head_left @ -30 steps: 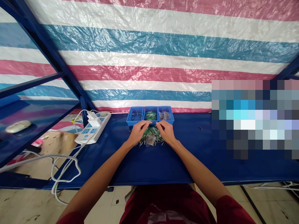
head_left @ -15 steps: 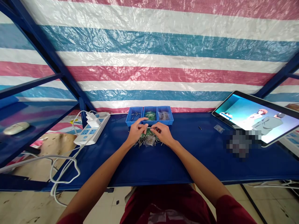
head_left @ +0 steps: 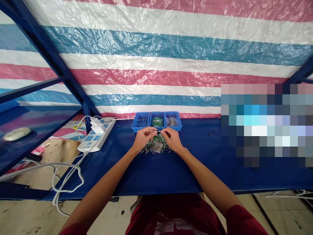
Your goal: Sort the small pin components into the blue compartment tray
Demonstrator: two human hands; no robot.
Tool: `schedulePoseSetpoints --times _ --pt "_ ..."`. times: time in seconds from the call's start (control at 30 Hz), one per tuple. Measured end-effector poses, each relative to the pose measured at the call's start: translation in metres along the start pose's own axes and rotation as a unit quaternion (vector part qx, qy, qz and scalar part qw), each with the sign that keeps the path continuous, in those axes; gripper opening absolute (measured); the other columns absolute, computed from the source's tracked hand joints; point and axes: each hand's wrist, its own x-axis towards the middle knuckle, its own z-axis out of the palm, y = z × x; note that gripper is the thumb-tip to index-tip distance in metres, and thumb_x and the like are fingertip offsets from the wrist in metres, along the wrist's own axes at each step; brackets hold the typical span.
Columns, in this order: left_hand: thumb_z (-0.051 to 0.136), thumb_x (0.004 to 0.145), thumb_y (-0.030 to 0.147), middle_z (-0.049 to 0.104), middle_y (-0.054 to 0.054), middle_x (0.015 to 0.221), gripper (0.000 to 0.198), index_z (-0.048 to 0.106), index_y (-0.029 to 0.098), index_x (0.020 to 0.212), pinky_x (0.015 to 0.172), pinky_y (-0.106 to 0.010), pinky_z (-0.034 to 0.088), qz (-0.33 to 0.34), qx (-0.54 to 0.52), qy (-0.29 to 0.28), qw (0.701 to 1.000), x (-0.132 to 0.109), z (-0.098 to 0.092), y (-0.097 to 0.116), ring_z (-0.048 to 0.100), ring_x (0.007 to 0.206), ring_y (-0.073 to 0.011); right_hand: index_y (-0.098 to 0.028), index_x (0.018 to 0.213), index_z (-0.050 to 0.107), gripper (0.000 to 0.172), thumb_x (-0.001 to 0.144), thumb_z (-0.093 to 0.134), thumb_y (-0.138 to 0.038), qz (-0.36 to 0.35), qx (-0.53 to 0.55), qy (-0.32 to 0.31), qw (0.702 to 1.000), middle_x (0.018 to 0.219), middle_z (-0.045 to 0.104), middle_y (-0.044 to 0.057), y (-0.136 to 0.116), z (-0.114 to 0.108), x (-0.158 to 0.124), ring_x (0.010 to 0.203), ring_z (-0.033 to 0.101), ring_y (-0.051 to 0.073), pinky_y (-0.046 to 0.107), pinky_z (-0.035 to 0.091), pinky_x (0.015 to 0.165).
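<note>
the left hand (head_left: 143, 138) and the right hand (head_left: 174, 139) are close together at the centre of the frame, low over the blue counter (head_left: 195, 163). the fingers of both hands are curled and pinched almost closed, and their tips nearly meet. between the tips they hold a thin pin (head_left: 158, 131), one end at each hand; it is too small to tell more about it. directly under the hands lies a pile (head_left: 156, 148) of loose pins, green parts and a small clear bag, resting on the counter. just above the hands in the frame stand three blue bins (head_left: 149, 115) in a row, touching each other. the left one has some pins, the middle one green parts, the right one small bags. left of the hands is a white power strip (head_left: 96, 137) with a plug in it. a white mouse (head_left: 16, 133) lies on the shelf at the far left. a striped tarp (head_left: 156, 58) fills the upper frame.
</note>
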Motion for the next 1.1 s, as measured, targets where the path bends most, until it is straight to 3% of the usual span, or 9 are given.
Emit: schedulePoseSetpoints --times 0.13,0.3,0.43,0.7,0.83,0.93,1.03,1.1 --pt "0.067 0.077 0.04 0.07 -0.005 0.069 0.027 0.068 0.014 0.08 0.044 -0.022 0.041 0.009 0.015 0.026 1.0 0.0011 -0.0003 -0.0015 0.055 0.046 -0.0108 -0.018 0.076 0.061 0.034 0.095 0.043 -0.041 0.008 0.001 0.002 1.0 0.066 0.057 0.001 -0.0001 -0.0002 0.0001 0.058 0.049 0.013 0.025 0.038 0.058" --pt "0.063 0.081 0.041 0.065 -0.002 0.06 0.03 0.064 0.014 0.067 0.047 -0.022 0.043 0.008 0.044 0.042 0.998 0.0 0.0005 0.0029 0.054 0.046 -0.0104 -0.019 0.092 0.065 0.031 0.091 0.049 -0.045 0.015 0.006 -0.005 1.0 0.081 0.064 0.004 0.0023 0.0015 -0.0015 0.062 0.054 0.013 0.025 0.042 0.058" --pt "0.063 0.08 0.04 0.061 -0.001 0.054 0.031 0.062 0.014 0.062 0.048 -0.022 0.043 0.003 0.032 0.042 0.999 -0.0009 0.0007 0.0052 0.052 0.044 -0.0098 -0.019 0.085 0.066 0.033 0.093 0.046 -0.044 -0.006 -0.015 -0.008 1.0 0.078 0.064 0.004 0.0027 0.0025 -0.0018 0.063 0.054 0.014 0.026 0.043 0.062" --pt "0.072 0.073 0.039 0.068 -0.004 0.066 0.027 0.07 0.014 0.081 0.048 -0.024 0.044 0.008 -0.007 0.037 0.999 0.0016 -0.0001 0.0016 0.059 0.052 -0.0133 -0.018 0.083 0.067 0.038 0.095 0.042 -0.045 -0.005 -0.028 0.0 1.0 0.073 0.063 0.004 0.0045 0.003 -0.0005 0.064 0.055 0.015 0.026 0.041 0.064" --pt "0.067 0.078 0.044 0.07 -0.007 0.075 0.03 0.065 0.015 0.083 0.051 -0.025 0.047 -0.001 -0.041 0.017 0.999 0.0022 0.001 0.0029 0.065 0.065 -0.0177 -0.019 0.078 0.067 0.042 0.096 0.04 -0.046 0.005 -0.059 -0.035 0.998 0.065 0.06 0.002 0.0066 0.0037 -0.001 0.058 0.052 0.014 0.025 0.037 0.059" --pt "0.059 0.083 0.049 0.07 -0.006 0.079 0.033 0.058 0.017 0.09 0.053 -0.026 0.048 -0.025 -0.057 -0.021 0.998 0.0018 -0.001 0.0033 0.065 0.062 -0.0171 -0.018 0.072 0.066 0.047 0.096 0.038 -0.046 0.017 -0.083 -0.018 0.996 0.056 0.056 0.001 0.006 0.0022 -0.0009 0.053 0.049 0.013 0.025 0.034 0.056" --pt "0.053 0.087 0.048 0.068 -0.003 0.072 0.033 0.061 0.018 0.098 0.056 -0.025 0.047 -0.005 0.05 -0.043 0.998 0.0009 -0.0046 0.0029 0.061 0.058 -0.0153 -0.018 0.072 0.067 0.047 0.096 0.038 -0.045 0.038 -0.082 0.027 0.996 0.054 0.057 0.001 0.0054 -0.0008 0.0002 0.051 0.05 0.014 0.026 0.035 0.056" --pt "0.052 0.089 0.045 0.07 -0.005 0.081 0.032 0.066 0.019 0.1 0.063 -0.026 0.047 0.036 0.14 -0.044 0.989 0.0006 -0.0065 0.0029 0.063 0.07 -0.0177 -0.017 0.075 0.068 0.044 0.095 0.04 -0.044 0.046 -0.075 0.045 0.995 0.058 0.06 0.002 0.0052 -0.0022 0.0009 0.052 0.052 0.014 0.026 0.037 0.057"
